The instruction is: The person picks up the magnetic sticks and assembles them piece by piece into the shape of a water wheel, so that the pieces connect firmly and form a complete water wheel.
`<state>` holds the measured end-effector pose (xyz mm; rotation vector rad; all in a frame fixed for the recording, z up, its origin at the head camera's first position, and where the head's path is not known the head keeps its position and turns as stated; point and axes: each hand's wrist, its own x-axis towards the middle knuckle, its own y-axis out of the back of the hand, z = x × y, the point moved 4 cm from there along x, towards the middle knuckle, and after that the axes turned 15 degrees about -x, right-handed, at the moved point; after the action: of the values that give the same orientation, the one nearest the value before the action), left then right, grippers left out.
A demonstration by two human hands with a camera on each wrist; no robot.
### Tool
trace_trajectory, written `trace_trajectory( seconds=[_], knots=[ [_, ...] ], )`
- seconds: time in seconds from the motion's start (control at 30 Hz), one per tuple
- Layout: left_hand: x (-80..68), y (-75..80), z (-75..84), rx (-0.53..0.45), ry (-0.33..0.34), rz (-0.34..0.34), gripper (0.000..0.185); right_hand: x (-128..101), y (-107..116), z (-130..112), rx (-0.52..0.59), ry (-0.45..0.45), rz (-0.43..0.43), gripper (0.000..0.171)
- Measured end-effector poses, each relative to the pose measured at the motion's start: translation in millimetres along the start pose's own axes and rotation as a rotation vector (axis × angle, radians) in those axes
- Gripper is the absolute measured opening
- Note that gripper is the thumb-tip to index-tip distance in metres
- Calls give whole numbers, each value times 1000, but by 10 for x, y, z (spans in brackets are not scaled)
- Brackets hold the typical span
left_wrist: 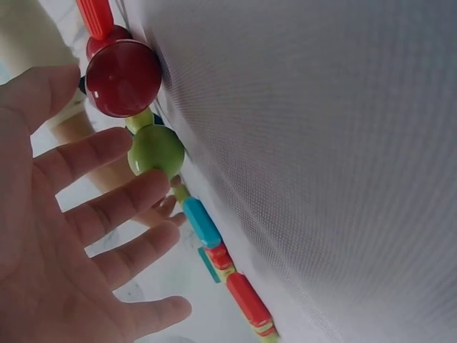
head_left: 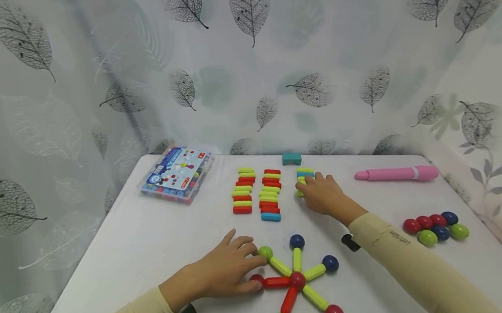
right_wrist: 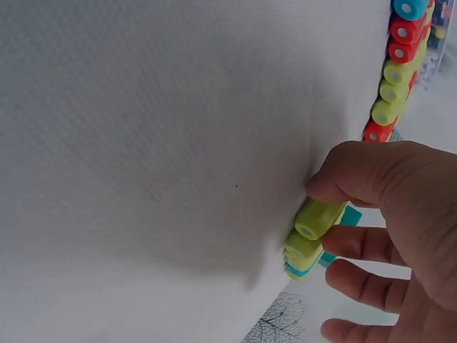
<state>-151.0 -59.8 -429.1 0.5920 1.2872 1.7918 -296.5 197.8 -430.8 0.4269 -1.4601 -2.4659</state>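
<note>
A star of red and yellow-green rods lies around a central red ball (head_left: 297,280), with coloured balls at the rods' outer ends. My left hand (head_left: 232,267), fingers spread and nearly straight, rests beside its left side. Its fingertips are at the green ball (left_wrist: 156,151) and its thumb is by the red ball (left_wrist: 123,78). Farther back, my right hand (head_left: 326,195) is at the near end of a short column of rods. Between its thumb and index finger it pinches a yellow-green rod (right_wrist: 318,218); the other fingers extend loosely. Just beyond lies a blue rod (head_left: 305,174).
Two columns of rods (head_left: 242,191) (head_left: 270,195) lie at the middle back, left of a teal block (head_left: 291,159). A clear box of balls (head_left: 177,173) sits at the back left. Rightward are a pink pen-shaped item (head_left: 396,174) and a cluster of balls (head_left: 440,233).
</note>
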Motion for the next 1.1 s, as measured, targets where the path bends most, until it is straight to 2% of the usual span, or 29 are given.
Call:
trace_trajectory(
  seconds=[0.23,0.4,0.7,0.83,1.0,1.1],
  knots=[
    [6,-19,-17,-11,-25,9,42,17,-7,-14,-69,36,35,34],
    [12,-25,-22,-14,-22,6,38,16,-11,-10,-70,38,54,34],
    [7,-36,-16,-10,-22,5,37,-98,34,-51,12,64,-24,41],
    [12,-38,-14,-12,-21,3,38,-263,197,-180,74,152,27,34],
    [17,-36,-23,-20,-12,2,37,-517,489,-454,159,355,149,28],
    [21,-35,-23,-25,-14,3,37,-613,585,-606,159,451,183,27]
  ],
)
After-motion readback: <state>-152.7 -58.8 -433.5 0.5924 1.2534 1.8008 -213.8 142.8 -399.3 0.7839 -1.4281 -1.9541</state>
